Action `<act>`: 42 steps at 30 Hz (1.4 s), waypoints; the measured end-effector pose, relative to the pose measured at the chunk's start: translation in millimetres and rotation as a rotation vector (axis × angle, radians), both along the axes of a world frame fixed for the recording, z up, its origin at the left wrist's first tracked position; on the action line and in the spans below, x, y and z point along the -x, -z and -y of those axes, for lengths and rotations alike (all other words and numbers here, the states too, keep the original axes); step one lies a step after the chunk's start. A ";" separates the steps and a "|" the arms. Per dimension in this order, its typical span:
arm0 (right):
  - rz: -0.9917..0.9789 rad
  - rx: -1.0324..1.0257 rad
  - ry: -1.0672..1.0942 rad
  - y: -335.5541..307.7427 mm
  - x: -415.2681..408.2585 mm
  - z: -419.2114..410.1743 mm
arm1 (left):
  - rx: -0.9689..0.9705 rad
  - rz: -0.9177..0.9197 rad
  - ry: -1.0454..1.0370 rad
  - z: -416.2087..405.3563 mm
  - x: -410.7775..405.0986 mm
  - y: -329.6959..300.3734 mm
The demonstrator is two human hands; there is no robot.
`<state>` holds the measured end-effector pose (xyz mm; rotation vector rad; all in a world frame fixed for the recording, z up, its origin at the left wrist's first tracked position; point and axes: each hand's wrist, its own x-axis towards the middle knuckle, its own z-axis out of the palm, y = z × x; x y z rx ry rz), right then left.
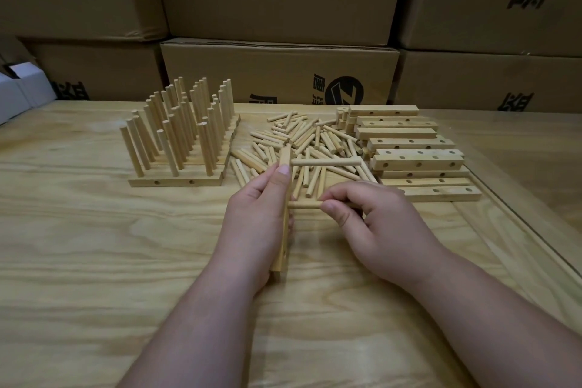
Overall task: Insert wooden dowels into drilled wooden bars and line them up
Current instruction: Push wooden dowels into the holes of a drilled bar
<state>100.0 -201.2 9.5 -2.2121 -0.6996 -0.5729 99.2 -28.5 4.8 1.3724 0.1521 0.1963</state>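
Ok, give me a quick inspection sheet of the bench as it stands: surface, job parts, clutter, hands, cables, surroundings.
Surface: light wooden table, grain visible.
Job's things: finished bars with upright dowels lined up at left; loose dowel pile in the middle; stack of drilled bars at right; held bar has one dowel seated, a second dowel at its middle hole.
Clutter: nothing seen.
Hands: left hand grips the held bar; right hand pinches the second dowel.
Cables: nothing seen.
Surroundings: stacked cardboard boxes behind; white boxes at far left.
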 end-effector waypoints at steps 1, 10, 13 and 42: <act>-0.011 0.001 -0.001 -0.5 0.3 0.0 | -0.004 -0.003 -0.004 0.2 0.3 -0.1; 0.089 0.137 -0.045 -9.6 8.0 -7.7 | -0.056 -0.022 -0.048 2.9 1.5 -2.4; 0.136 0.178 -0.035 -13.4 10.9 -9.2 | -0.087 -0.002 -0.045 2.7 2.4 -3.1; -0.102 0.141 0.021 -19.5 16.4 -15.1 | -0.167 0.039 -0.018 1.0 4.6 -0.5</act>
